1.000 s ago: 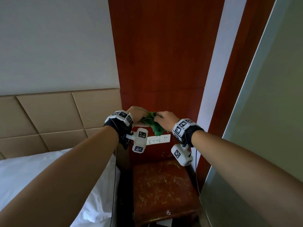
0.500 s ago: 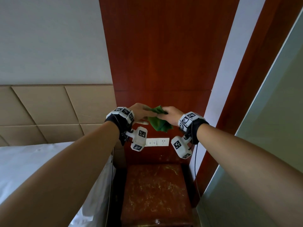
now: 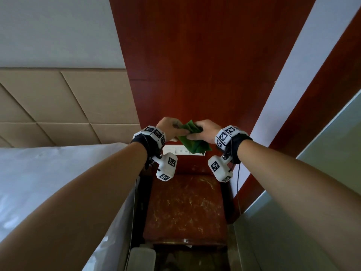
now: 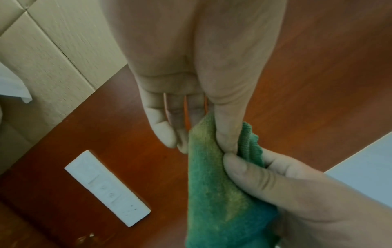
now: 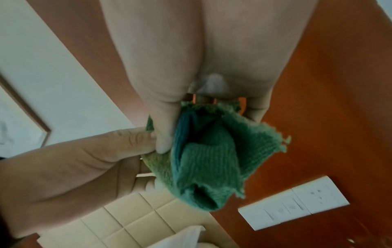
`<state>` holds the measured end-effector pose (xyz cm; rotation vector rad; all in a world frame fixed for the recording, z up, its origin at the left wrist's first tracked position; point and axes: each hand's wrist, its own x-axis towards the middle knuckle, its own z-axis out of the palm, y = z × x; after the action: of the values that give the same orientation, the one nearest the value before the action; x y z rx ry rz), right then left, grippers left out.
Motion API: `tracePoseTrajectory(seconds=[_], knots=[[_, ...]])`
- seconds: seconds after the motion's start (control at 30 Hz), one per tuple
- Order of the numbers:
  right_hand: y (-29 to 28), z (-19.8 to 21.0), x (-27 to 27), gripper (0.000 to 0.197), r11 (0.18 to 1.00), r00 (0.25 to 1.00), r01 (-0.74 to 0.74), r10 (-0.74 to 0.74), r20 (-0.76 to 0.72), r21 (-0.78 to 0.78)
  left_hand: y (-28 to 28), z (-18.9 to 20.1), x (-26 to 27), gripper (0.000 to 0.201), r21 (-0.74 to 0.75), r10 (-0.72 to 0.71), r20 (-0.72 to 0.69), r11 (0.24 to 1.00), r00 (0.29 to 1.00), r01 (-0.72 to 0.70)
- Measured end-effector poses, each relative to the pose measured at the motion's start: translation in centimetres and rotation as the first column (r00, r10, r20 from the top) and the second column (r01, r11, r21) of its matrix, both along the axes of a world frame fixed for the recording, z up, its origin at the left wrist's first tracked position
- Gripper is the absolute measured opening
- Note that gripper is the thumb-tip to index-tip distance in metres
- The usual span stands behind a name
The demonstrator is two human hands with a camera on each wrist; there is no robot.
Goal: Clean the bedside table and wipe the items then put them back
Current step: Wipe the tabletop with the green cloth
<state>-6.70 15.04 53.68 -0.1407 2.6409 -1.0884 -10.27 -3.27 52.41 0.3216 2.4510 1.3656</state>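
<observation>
Green knitted cloth, bunched a second ago, now hangs more unfolded between both hands above the marbled brown surface. Left hand and right hand each pinch an edge with thumb against fingers, seemingly readying it for wiping.

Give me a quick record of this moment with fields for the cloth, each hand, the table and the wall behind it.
cloth: crumpled green knitted cloth, held in the air above the table
left hand: left hand pinches the cloth's edge between thumb and fingers
right hand: right hand grips the bunched cloth
table: dark red marbled bedside table top, below both hands
wall: white socket panel on the red-brown wooden wall panel
</observation>
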Motion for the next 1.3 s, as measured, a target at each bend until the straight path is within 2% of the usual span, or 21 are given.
tracePoseTrajectory(seconds=[0.1,0.17,0.3,0.4,0.57,0.73,0.93,1.13,1.3], knots=[[0.4,-4.2,-1.9,0.033,0.996,0.999,0.020,-0.023,0.031,0.091,0.1,-4.1,-2.3,0.019,-0.081,-0.065,0.124,0.994,0.990,0.075],[1.0,-7.2,-3.2,0.027,0.989,0.994,0.085,-0.092,0.058,0.118,0.1,-7.1,-3.8,0.027,-0.128,-0.064,0.192,0.988,0.979,0.090],[2.1,-13.4,-5.5,0.025,0.969,0.967,0.196,-0.217,0.136,0.150,-0.1,-13.4,-6.7,0.041,-0.274,-0.061,0.230,0.954,0.971,0.124],[2.7,-17.7,-6.8,0.017,0.949,0.938,0.248,-0.285,0.197,0.194,-0.2,-18.1,-8.2,0.044,-0.354,-0.052,0.251,0.924,0.967,0.142],[3.4,-24.8,-7.2,0.060,0.895,0.850,0.385,-0.439,0.292,0.225,0.0,-25.4,-9.6,0.046,-0.494,-0.111,0.262,0.838,0.959,0.232],[5.2,-31.5,-6.6,0.059,0.835,0.754,0.465,-0.547,0.363,0.293,1.0,-32.2,-10.4,0.071,-0.588,-0.226,0.310,0.717,0.924,0.373],[8.2,-39.8,-6.6,0.042,0.769,0.670,0.517,-0.637,0.382,0.377,2.4,-40.4,-11.1,0.098,-0.680,-0.307,0.338,0.574,0.890,0.456],[11.2,-47.2,-7.6,0.042,0.737,0.640,0.546,-0.674,0.369,0.398,3.3,-47.4,-12.1,0.116,-0.695,-0.337,0.357,0.527,0.871,0.488],[13.5,-52.2,-8.8,0.041,0.682,0.654,0.542,-0.709,0.264,0.491,4.1,-51.8,-12.4,0.129,-0.708,-0.372,0.368,0.482,0.852,0.516]])
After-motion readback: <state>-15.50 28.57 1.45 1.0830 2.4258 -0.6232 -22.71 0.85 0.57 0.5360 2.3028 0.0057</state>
